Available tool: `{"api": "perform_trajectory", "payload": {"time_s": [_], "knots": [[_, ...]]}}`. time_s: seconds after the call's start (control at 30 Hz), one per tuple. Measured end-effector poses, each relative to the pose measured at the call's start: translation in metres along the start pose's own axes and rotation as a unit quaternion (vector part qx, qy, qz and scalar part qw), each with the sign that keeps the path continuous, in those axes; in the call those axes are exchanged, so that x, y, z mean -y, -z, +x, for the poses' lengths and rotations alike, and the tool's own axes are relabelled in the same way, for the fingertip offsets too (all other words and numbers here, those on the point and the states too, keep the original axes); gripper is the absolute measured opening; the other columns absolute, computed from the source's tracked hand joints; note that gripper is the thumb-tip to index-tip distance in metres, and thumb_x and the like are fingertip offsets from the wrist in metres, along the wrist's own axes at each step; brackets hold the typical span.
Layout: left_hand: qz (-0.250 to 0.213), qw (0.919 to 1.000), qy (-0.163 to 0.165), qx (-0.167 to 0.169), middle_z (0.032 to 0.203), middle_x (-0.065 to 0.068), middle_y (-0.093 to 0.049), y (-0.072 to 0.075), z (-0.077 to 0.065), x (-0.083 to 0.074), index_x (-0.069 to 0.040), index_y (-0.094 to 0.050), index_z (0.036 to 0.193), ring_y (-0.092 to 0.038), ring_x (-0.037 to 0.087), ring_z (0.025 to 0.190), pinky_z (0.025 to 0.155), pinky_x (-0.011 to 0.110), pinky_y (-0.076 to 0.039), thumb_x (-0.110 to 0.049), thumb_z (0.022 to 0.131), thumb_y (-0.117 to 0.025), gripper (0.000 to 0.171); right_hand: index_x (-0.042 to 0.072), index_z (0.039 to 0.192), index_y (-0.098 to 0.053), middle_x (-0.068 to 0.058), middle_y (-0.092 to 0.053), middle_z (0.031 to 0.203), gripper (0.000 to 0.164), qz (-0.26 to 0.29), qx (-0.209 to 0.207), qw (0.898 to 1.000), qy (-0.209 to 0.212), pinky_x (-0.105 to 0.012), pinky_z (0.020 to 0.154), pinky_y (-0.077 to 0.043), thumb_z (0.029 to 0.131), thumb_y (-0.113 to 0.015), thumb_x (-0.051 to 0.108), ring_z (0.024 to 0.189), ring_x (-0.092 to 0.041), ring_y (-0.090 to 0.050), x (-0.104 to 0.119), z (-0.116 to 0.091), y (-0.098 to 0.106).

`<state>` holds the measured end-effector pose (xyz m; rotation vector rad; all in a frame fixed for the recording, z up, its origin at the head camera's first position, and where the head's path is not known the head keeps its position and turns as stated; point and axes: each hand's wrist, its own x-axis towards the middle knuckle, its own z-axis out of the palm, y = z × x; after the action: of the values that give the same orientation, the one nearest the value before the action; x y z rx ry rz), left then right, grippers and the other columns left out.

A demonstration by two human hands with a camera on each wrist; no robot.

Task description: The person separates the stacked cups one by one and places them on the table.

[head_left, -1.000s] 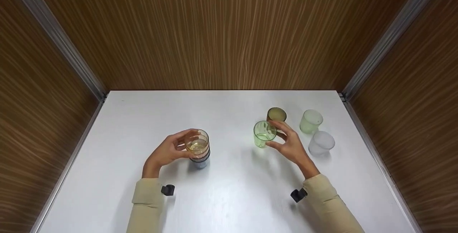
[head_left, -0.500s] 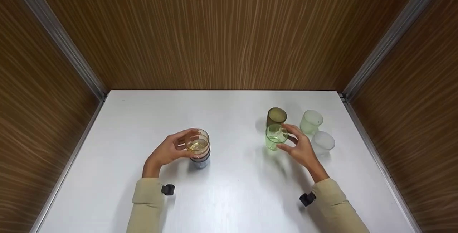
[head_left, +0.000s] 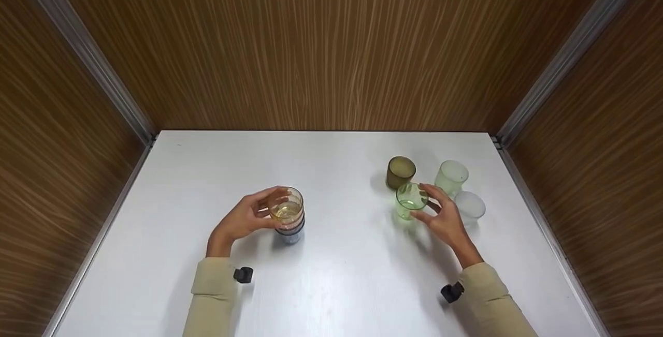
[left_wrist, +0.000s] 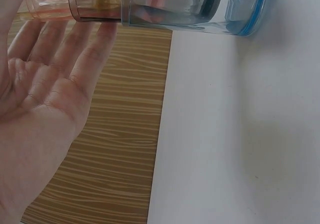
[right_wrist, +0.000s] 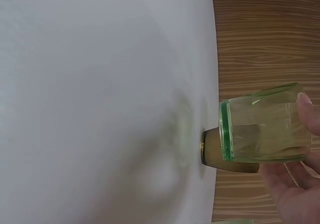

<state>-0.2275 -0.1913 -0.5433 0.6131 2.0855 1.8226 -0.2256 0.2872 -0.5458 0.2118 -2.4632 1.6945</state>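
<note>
My left hand grips the upper part of a stack of nested drinking glasses, with an amber glass on top. The left wrist view shows clear blue, dark and pinkish glasses below it, and the blue-based bottom glass meets the white surface. Between thumb and fingers, my right hand holds a clear green glass near its rim. That glass is upright and off the table, its thick green base apart from the surface in the right wrist view. Behind it stands a brown glass.
A frosted pale green glass and a frosted white glass stand at the right, the white one partly behind my right hand. Wood-grain panels enclose the white table at the back and both sides.
My right hand has carried the green glass to the right and slightly nearer, away from in front of the brown glass. The left hand and the stack have stayed in place.
</note>
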Motion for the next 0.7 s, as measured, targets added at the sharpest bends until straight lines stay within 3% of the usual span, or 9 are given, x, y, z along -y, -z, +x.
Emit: {"api": "perform_trajectory", "payload": {"time_s": [0.17,0.5,0.6,0.7], "knots": [[0.002,1.0000,-0.003,0.001,0.157,0.012,-0.051,0.000,0.000,-0.001,-0.014,-0.049,0.153,-0.048,0.033,0.147,0.113,0.030,-0.049,-0.008,0.081,-0.087,0.082,-0.010,0.141,-0.055,-0.026,-0.054,0.144,0.069,-0.001,-0.009,1.000,-0.001,-0.028,0.109,-0.053,0.077,-0.081,-0.016,0.127,-0.030,-0.054,-0.006,0.000,0.002],[-0.003,0.9999,-0.010,0.005,0.157,0.014,-0.050,0.000,-0.002,0.000,-0.010,-0.048,0.154,-0.050,0.031,0.146,0.112,0.028,-0.049,-0.007,0.082,-0.086,0.081,-0.009,0.142,-0.054,-0.026,-0.053,0.145,0.070,-0.010,-0.015,1.000,-0.023,-0.050,0.114,-0.047,0.078,-0.081,-0.015,0.124,-0.017,-0.054,-0.017,-0.001,0.001],[-0.002,0.9999,-0.013,0.006,0.157,0.015,-0.050,0.001,-0.002,0.000,-0.010,-0.048,0.153,-0.050,0.032,0.145,0.112,0.028,-0.050,-0.008,0.082,-0.086,0.080,-0.010,0.141,-0.054,-0.026,-0.053,0.144,0.069,-0.013,-0.018,1.000,-0.021,-0.051,0.114,-0.047,0.078,-0.080,-0.014,0.124,-0.021,-0.054,-0.018,-0.001,0.000],[0.001,0.9999,-0.011,0.004,0.156,0.013,-0.051,0.001,0.000,0.001,-0.013,-0.049,0.153,-0.050,0.032,0.145,0.112,0.030,-0.050,-0.008,0.082,-0.086,0.081,-0.014,0.140,-0.053,-0.030,-0.052,0.143,0.067,-0.013,-0.021,1.000,-0.014,-0.054,0.113,-0.047,0.078,-0.079,-0.017,0.126,-0.034,-0.054,-0.008,-0.002,0.000]]}}
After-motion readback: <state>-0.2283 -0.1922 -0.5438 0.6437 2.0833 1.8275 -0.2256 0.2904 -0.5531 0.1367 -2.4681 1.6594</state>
